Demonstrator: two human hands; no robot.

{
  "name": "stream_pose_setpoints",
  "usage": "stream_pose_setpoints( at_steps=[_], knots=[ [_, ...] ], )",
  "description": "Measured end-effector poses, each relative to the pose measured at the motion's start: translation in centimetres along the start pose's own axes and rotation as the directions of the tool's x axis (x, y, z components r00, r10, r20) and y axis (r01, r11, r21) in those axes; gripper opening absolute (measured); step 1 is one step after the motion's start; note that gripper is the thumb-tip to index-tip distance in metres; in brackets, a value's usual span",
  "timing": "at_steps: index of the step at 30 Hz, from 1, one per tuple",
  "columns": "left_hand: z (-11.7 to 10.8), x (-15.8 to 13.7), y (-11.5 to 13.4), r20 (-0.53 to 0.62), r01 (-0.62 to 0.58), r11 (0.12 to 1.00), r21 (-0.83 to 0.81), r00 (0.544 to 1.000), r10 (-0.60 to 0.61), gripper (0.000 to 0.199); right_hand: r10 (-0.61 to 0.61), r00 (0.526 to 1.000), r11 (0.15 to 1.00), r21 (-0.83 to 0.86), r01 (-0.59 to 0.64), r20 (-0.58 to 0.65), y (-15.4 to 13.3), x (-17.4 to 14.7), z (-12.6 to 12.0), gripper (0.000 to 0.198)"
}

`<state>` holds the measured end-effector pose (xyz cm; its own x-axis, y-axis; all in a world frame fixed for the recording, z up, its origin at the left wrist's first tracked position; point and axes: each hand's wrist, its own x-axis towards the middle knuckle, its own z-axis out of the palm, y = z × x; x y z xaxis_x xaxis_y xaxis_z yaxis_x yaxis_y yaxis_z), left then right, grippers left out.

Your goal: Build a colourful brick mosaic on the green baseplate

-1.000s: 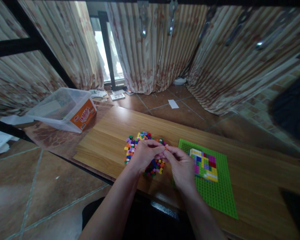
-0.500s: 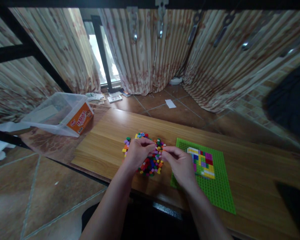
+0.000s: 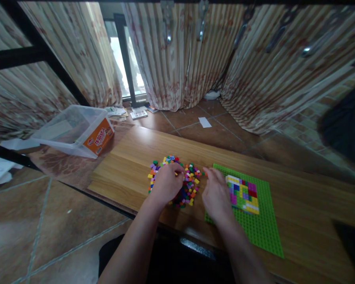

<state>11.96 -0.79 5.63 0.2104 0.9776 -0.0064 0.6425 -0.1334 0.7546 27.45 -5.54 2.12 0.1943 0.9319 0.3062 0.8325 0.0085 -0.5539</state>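
Note:
A pile of small coloured toy bricks (image 3: 192, 185) lies on the wooden table. My left hand (image 3: 168, 183) is over the pile, thumb and fingers pinched; whatever they hold is hidden. Just right of the pile is my right hand (image 3: 216, 194), its fingers closed together near the left edge of a green studded baseplate (image 3: 266, 232). A reddish-orange spot shows at its fingertips, too small to name. On the baseplate sits a flat patchwork of joined bricks (image 3: 243, 195) in yellow, white, purple, red and blue, partly beside my right hand.
A clear plastic box (image 3: 73, 130) with an orange label stands beyond the left end of the table (image 3: 118, 169). Papers and a white card (image 3: 204, 122) lie on the tiled floor behind. Striped curtains (image 3: 171, 59) hang at the back. A dark shape (image 3: 346, 122) is at the right.
My right hand has moved right, away from the pile and from my left hand. My left hand stays over the bricks, and the whole view has shifted slightly.

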Motion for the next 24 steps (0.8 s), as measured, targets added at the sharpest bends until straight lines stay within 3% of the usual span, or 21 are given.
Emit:
stream_pose_setpoints(
  at_steps=[4,10,17,24],
  knots=[
    [-1.5,0.5,-1.2,-0.11,0.081,0.996,-0.03,0.99,-0.084,0.021,-0.016,0.995,1.0,-0.015,0.017,0.099,0.0,-0.2,0.9,0.06],
    [-4.6,0.7,-3.5,-0.236,0.219,0.976,-0.02,0.947,-0.217,0.024,-0.032,0.986,0.997,0.071,0.021,0.163,-0.8,-0.5,0.1,0.048],
    [-4.3,0.5,-3.0,-0.168,0.217,0.976,0.036,0.964,-0.208,0.025,-0.007,0.99,0.999,0.038,0.002,0.138,-0.8,-0.3,0.1,0.028],
    [-4.5,0.6,-3.0,-0.155,0.224,0.972,0.068,0.965,-0.211,0.025,0.006,0.977,0.999,0.033,-0.014,0.213,-0.8,0.0,-0.5,0.022]
  ],
)
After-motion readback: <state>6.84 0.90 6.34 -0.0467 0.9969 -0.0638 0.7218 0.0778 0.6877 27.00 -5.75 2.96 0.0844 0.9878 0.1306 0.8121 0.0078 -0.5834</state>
